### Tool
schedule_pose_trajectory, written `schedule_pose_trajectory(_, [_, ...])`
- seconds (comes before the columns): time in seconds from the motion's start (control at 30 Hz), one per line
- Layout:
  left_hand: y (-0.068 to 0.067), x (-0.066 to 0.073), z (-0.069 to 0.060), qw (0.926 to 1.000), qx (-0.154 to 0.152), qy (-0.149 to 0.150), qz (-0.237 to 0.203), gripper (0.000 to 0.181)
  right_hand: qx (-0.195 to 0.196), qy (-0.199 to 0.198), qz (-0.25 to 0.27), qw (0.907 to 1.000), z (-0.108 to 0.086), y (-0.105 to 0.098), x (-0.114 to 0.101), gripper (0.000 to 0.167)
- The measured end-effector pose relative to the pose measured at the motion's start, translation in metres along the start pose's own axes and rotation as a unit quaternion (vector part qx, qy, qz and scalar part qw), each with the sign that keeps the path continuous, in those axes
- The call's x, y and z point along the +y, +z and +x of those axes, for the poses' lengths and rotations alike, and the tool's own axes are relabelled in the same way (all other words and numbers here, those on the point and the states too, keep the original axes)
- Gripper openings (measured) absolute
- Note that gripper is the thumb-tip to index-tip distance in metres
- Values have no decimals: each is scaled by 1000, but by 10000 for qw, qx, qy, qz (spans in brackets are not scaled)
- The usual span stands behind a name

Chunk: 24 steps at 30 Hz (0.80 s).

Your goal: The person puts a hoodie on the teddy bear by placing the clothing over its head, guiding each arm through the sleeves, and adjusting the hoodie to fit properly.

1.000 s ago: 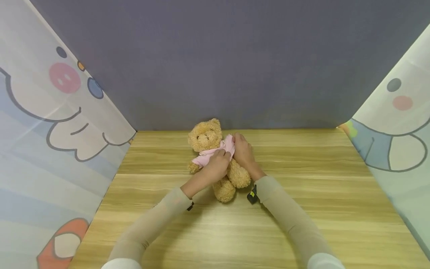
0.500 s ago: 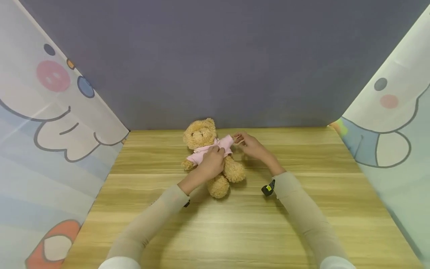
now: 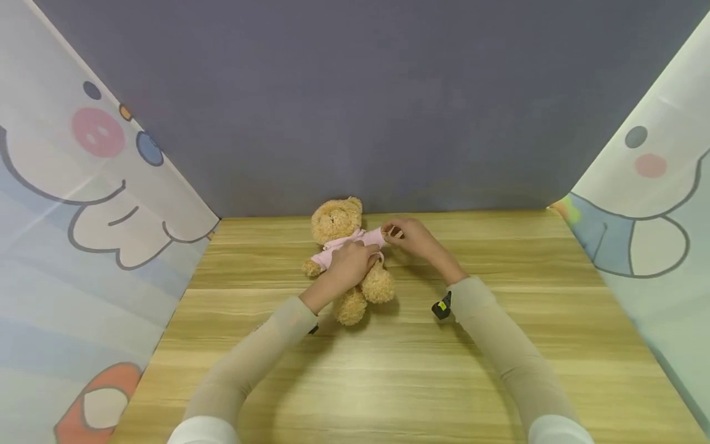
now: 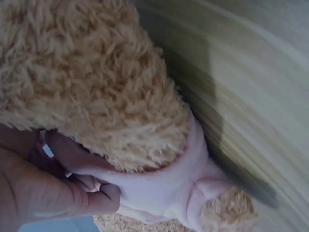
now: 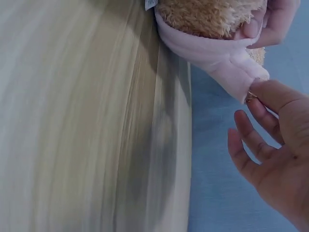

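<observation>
A tan, curly-furred teddy bear (image 3: 335,222) in a pink shirt (image 3: 324,259) lies on its back, head toward the rear panel. My left hand (image 3: 352,266) reaches across its belly and pinches the shirt's lower hem; in the left wrist view, thumb and finger hold that pink cloth (image 4: 149,191) beside a furry leg (image 4: 106,87). At the bear's arm on the right, my right hand (image 3: 415,239) pinches the sleeve end (image 5: 237,81) between thumb and index finger, where a little fur shows. Its other fingers (image 5: 251,137) are spread apart. My left hand covers much of the bear's middle.
The bear lies near the back edge of a wood-grain table (image 3: 366,382). Behind rises a dark grey panel (image 3: 377,111). Cartoon-printed sheets (image 3: 100,179) flank both sides. A white tag (image 5: 150,4) shows beside the bear.
My right hand has moved right, from the shirt's side to the sleeve end, and the bear's arm now stretches out. My left hand stays at the shirt, its hem now lifted near the leg.
</observation>
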State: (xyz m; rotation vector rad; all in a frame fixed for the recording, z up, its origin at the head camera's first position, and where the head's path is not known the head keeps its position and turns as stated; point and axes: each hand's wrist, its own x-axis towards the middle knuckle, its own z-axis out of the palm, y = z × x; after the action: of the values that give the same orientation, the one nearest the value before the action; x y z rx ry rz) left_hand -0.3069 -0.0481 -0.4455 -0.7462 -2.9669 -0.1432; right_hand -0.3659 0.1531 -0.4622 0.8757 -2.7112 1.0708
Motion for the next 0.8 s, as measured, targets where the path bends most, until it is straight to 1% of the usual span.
schedule_pose_trajectory(0.07, [0, 0, -1, 9999, -96, 9, -59, 21, -133, -157, -437, 9988, 1, 1, -3, 25])
schedule_pose_trajectory(0.13, [-1, -1, 0, 9996, -222, 59, -154, 20, -199, -264, -936, 9951, 0, 3, -8, 31])
schedule_pose_trajectory(0.23, [-1, -1, 2, 9985, -355, 266, -311, 17, -148, -299, -1515, 9879, -1, 7, -14, 37])
schedule_pose_trajectory(0.3, [-1, -1, 1, 9979, -390, 371, -371, 14, -68, -248, -1719, 9848, -1, 11, -14, 34])
schedule_pose_trajectory(0.37, [0, -2, -1, 9975, -340, 490, -378, 12, 68, -216, -1709, 9850, -1, 15, -12, 27])
schedule_pose_trajectory(0.43, [1, -2, -6, 9971, -309, 587, -376, 13, 254, -172, -1562, 9872, -1, 17, -6, 17])
schedule_pose_trajectory(0.5, [3, -3, -10, 9965, -293, 686, -376, 15, 474, -92, -1247, 9910, -2, 17, 1, 11])
schedule_pose_trajectory(0.6, [3, -4, -18, 9952, -241, 820, -486, 20, 736, 85, -846, 9937, -6, 13, 12, 8])
schedule_pose_trajectory(0.7, [2, -4, -23, 9935, -146, 967, -576, 24, 775, 260, -669, 9944, -9, 8, 19, 9])
schedule_pose_trajectory(0.8, [2, -5, -25, 9902, -27, 1096, -862, 21, 721, 355, -613, 9949, -11, 5, 23, 9])
